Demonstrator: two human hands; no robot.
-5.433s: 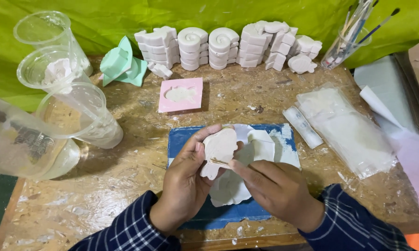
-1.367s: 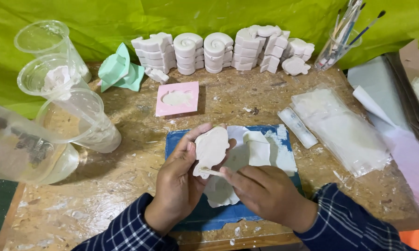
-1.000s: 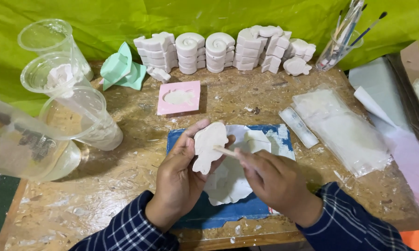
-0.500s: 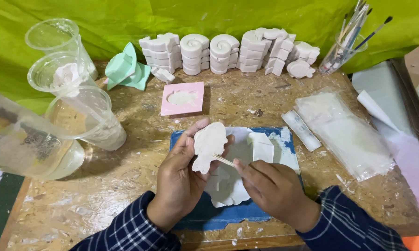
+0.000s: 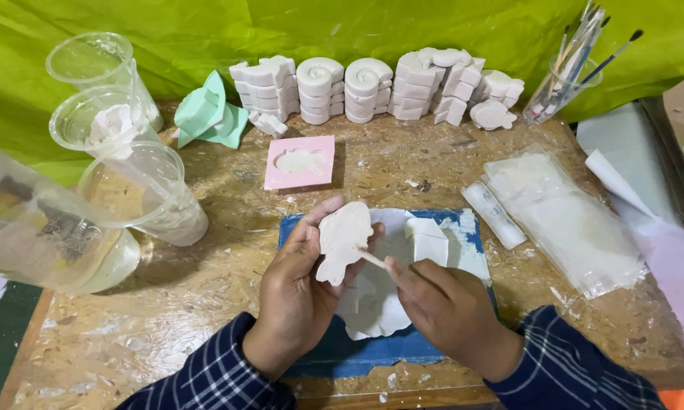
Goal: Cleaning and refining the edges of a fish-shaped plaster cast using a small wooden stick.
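Holding a pale fish-shaped plaster cast (image 5: 342, 240) upright in the left hand (image 5: 296, 292), fingers wrapped round its back, tilted so one edge faces the right hand (image 5: 452, 311). Pinching a thin wooden stick (image 5: 370, 259) there, tip touching that edge, probably to scrape it clean. Working above a blue mat (image 5: 334, 353), apparently to catch white crumbs. Keeping a pink square mould (image 5: 300, 162) and stacked white shell-shaped casts (image 5: 342, 89) well apart, further back on the chipboard table (image 5: 114, 342).

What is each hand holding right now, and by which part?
Left hand: white fish-shaped plaster cast, gripped by its edges. Right hand: thin wooden stick, by its rear end.
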